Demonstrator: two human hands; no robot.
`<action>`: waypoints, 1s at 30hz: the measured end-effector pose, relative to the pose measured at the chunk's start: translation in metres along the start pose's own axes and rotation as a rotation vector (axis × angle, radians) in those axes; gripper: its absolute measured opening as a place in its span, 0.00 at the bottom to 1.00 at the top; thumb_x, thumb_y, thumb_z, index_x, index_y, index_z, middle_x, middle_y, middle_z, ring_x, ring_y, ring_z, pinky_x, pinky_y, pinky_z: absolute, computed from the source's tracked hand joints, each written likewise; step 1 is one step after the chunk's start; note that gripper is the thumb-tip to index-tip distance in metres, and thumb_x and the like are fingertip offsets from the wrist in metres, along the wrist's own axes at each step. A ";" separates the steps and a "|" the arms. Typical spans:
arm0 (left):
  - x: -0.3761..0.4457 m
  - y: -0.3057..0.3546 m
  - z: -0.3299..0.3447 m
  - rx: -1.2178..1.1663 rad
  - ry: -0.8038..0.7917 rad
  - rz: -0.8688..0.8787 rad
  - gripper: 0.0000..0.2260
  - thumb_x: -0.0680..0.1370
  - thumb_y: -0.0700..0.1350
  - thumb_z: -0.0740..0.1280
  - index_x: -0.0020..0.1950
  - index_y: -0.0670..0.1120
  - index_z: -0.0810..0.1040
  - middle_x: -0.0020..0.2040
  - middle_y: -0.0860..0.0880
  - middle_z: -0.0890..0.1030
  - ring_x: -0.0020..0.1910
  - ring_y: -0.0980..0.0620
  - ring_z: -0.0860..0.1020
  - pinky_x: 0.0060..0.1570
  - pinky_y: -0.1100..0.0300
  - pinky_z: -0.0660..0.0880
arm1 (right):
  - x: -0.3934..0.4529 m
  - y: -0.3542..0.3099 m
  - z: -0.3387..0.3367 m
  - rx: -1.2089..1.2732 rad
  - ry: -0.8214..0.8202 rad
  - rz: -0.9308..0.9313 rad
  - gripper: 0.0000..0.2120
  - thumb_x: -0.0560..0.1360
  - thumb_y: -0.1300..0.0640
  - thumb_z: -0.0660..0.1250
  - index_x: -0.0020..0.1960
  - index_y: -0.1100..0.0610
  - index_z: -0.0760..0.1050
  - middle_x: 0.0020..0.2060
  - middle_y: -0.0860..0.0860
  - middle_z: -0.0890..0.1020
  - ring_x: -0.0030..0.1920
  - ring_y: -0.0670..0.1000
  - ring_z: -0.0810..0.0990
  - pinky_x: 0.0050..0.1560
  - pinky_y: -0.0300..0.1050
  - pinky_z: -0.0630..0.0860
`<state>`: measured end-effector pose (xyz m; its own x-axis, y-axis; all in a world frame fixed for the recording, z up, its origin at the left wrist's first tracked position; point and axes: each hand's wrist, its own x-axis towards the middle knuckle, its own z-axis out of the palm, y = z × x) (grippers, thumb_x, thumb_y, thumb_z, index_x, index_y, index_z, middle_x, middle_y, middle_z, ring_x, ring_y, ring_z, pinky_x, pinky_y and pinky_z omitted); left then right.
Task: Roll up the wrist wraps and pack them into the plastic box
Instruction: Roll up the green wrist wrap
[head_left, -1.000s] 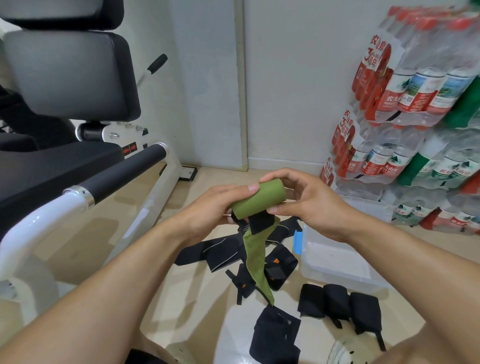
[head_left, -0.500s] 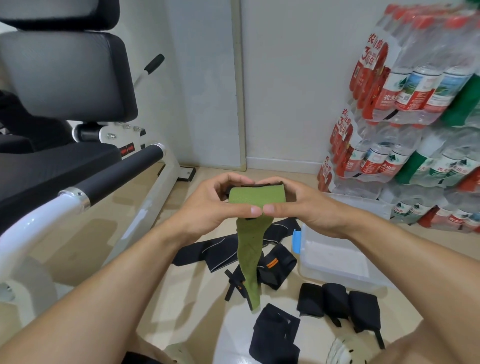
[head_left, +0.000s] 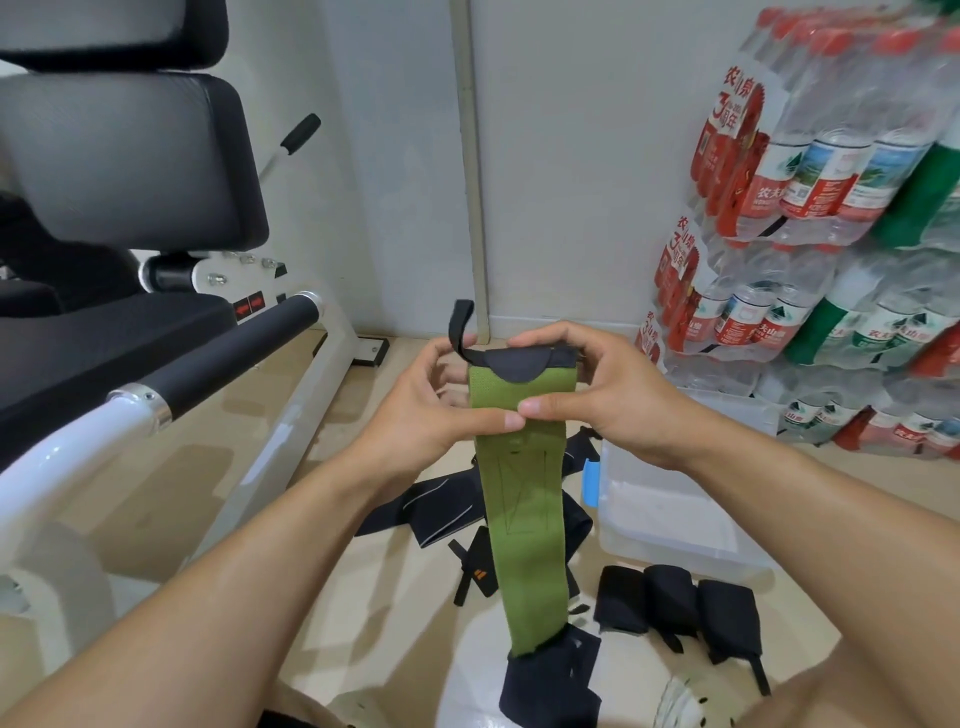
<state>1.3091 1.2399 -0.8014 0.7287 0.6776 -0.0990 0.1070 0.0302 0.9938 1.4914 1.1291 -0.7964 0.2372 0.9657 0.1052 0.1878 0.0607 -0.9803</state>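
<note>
Head view: left hand (head_left: 426, 410), right hand (head_left: 597, 400) pinch flat woven green wrap (head_left: 524, 514).

Under me I log a beige tiled floor (head_left: 171, 499). On it I count: one clear plastic box (head_left: 670, 519) with a blue latch, right of centre; three rolled black wraps (head_left: 675, 605) side by side just before the box; loose black wraps (head_left: 441, 509) strewn at centre; a white machine frame (head_left: 291, 415) at left; stacked water-bottle packs (head_left: 810, 249) against the right wall.
</note>
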 end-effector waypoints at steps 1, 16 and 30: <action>0.000 -0.001 0.002 -0.052 -0.045 -0.038 0.33 0.67 0.35 0.80 0.70 0.47 0.73 0.62 0.42 0.82 0.57 0.47 0.84 0.57 0.47 0.81 | 0.000 -0.001 -0.001 -0.011 0.028 -0.013 0.24 0.69 0.70 0.78 0.61 0.54 0.81 0.55 0.50 0.87 0.57 0.49 0.84 0.59 0.44 0.81; -0.003 0.007 0.022 -0.193 -0.010 -0.091 0.07 0.80 0.47 0.68 0.56 0.50 0.83 0.54 0.48 0.86 0.53 0.50 0.84 0.62 0.47 0.76 | 0.002 0.002 0.002 -0.064 0.143 -0.032 0.34 0.64 0.74 0.80 0.64 0.51 0.78 0.59 0.47 0.84 0.61 0.45 0.82 0.66 0.53 0.79; -0.002 0.004 0.013 -0.196 0.030 0.070 0.24 0.73 0.31 0.74 0.67 0.43 0.76 0.58 0.42 0.82 0.54 0.48 0.84 0.52 0.52 0.82 | -0.001 -0.003 0.005 0.264 0.000 0.259 0.35 0.67 0.49 0.76 0.73 0.46 0.71 0.60 0.49 0.84 0.58 0.51 0.85 0.56 0.53 0.83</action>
<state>1.3166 1.2290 -0.7983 0.7090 0.7045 -0.0305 -0.0791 0.1224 0.9893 1.4855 1.1293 -0.7940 0.2445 0.9576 -0.1521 -0.1311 -0.1228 -0.9837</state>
